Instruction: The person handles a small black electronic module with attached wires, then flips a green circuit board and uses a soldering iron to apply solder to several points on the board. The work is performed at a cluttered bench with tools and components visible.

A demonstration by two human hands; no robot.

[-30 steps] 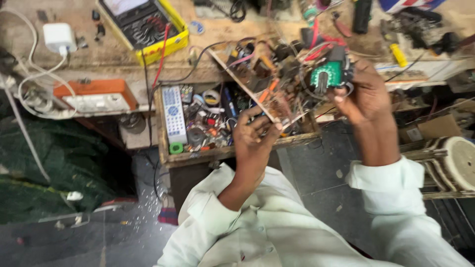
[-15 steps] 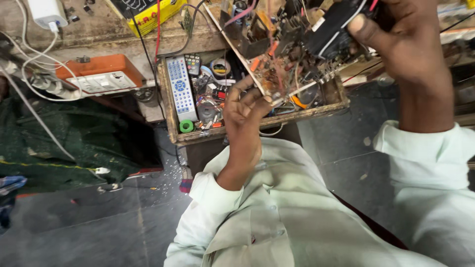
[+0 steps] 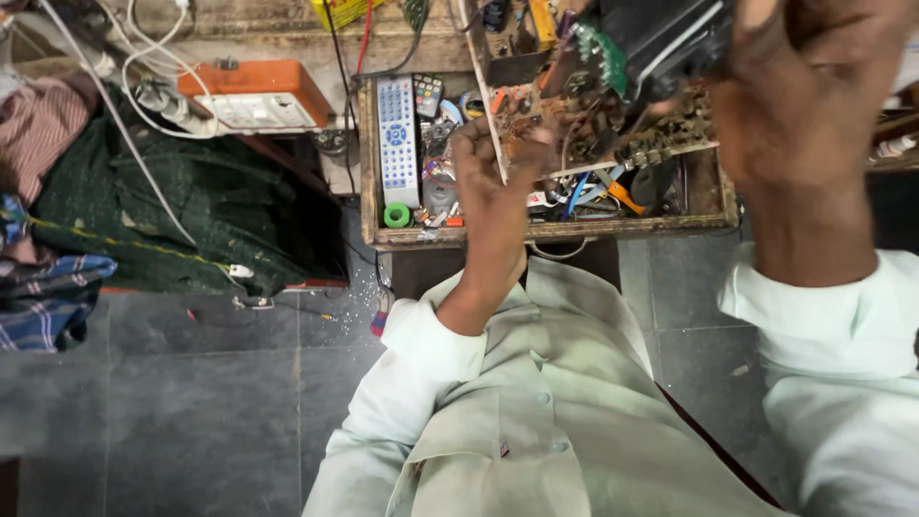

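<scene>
Pale mint shirt (image 3: 536,421) fills the near bottom of view, sleeves running up to both hands. Grey tile floor (image 3: 191,402) to the left of it.

Left hand (image 3: 493,196) rises from its cuff, fingers curled & pinching the lower-left edge of the circuit board (image 3: 584,115); thumb side sits at the board's corner, knuckles toward camera. Right hand (image 3: 804,105) is close to the lens, big & blurred, fingers wrapped round a black boxy part (image 3: 670,43) at the board's upper right. So board sits between the 2 hands, held up tilted in the air, above the tray rather than resting in it. Board is brown, crowded w/ small components, a green piece (image 3: 601,56) near the top; exact parts too blurred to tell.

Under/behind the board: wooden tray (image 3: 546,233) packed w/ bits. In its left part lies a grey remote (image 3: 397,139) w/ blue buttons, lengthwise; a smaller dark remote (image 3: 428,94) just beside its top; a green tape roll (image 3: 397,215) at its near end. Orange-handled tool (image 3: 622,196) & loose wires lie in the tray below the board.

Left of tray, farther: orange-and-white box (image 3: 254,96) on the bench w/ white cables (image 3: 144,86) trailing past it. Dark green cloth (image 3: 172,220) below that, checked fabric (image 3: 43,297) at far left edge.
</scene>
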